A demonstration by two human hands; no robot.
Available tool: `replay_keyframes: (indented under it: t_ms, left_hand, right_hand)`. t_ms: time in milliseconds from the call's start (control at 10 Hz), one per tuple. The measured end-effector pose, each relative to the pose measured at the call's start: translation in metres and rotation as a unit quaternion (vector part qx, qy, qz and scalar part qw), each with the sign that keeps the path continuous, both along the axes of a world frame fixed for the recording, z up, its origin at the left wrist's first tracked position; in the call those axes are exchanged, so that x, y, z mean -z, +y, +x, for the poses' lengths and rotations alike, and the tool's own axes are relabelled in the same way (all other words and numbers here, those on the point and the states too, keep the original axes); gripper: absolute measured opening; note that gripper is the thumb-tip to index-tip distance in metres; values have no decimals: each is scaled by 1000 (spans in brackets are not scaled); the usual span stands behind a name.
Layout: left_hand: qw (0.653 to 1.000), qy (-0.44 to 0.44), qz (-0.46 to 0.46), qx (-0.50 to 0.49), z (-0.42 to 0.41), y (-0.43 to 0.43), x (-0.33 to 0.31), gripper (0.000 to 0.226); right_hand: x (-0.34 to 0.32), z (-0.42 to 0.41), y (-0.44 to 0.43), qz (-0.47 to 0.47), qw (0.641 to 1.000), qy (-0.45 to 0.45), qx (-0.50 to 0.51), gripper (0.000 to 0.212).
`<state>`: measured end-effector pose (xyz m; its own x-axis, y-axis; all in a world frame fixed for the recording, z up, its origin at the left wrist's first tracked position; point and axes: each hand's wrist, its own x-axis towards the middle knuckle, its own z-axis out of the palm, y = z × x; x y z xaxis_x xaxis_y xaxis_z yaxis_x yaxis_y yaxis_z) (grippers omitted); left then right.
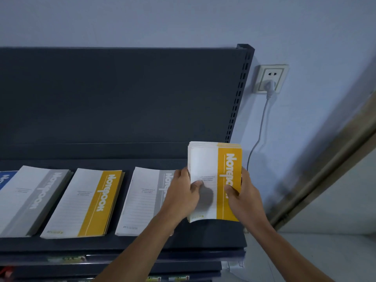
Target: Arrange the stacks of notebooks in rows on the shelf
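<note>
Across the lower half of the frame runs a dark blue-grey metal shelf [213, 237], three flat notebook stacks already in a row. At its right end, the yellow-and-white notebook stack [213, 180] is tilted up, clasped at the sides by the left hand [181, 192] and right hand [244, 194]. Set down carelessly, its loose covers could fan apart or overhang the shelf's right end.

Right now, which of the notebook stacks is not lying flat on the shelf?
The yellow-banded stack at the right end, gripped by the left hand and right hand. The blue, grey, yellow and grey stacks to its left lie flat.
</note>
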<state>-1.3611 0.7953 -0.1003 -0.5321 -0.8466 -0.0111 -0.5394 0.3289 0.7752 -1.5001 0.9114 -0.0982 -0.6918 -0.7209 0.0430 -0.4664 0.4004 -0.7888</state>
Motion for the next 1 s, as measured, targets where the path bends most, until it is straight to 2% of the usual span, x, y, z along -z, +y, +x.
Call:
replay_keyframes:
  t_ms: [100,200,400,600,800,900,1000]
  left_hand:
    - [996,-39,72,-28,-9,-3,2,28]
    - [995,-85,51,-28,-12,2,11,25]
    - [989,-137,-8,-52,-16,12,21,35]
    - [984,-159,-53,-59,-15,18,27,40]
    - [986,-152,-51,-42,-11,17,24,42]
    - [992,-118,-30,-23,1,17,16,40]
    - [997,-65,-43,-24,25,12,4,43]
  right_hand:
    - [2,-12,-5,71,997,-36,20,22]
    - [10,-17,-9,144,989,-20,5,8]
    - [20,-22,-18,203,978,-46,0,20]
    - [22,-24,-21,220,973,-75,3,14]
    - [23,-20,-21,242,968,-65,18,22]
    - [19,-11,-19,261,965,5,37,25]
    - [12,13,-20,245,953,169,61,29]
